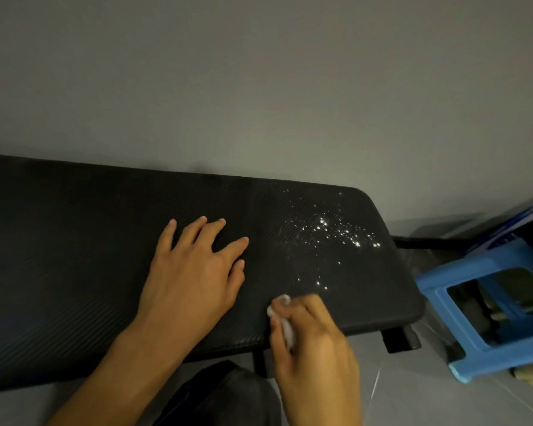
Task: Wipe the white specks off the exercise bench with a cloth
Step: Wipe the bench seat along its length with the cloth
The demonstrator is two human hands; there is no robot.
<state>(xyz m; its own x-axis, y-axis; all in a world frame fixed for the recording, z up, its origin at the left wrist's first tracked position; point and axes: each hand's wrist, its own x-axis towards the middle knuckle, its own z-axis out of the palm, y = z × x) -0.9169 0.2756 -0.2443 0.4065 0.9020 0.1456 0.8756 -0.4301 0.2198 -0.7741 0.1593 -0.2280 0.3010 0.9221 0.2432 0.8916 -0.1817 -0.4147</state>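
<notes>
A black padded exercise bench (74,256) runs across the view against a grey wall. White specks (336,232) are scattered over its right end, with a few more near the front edge. My left hand (194,272) lies flat on the pad with fingers spread, left of the specks. My right hand (314,342) grips a small crumpled white cloth (285,325) at the bench's front edge, just below the nearest specks. Most of the cloth is hidden inside the fist.
A blue plastic stool (480,302) stands on the tiled floor right of the bench end. Behind it leans a blue and white box (511,222). A black bench leg (400,338) shows under the pad. My dark-clad knee (222,395) is at the bottom.
</notes>
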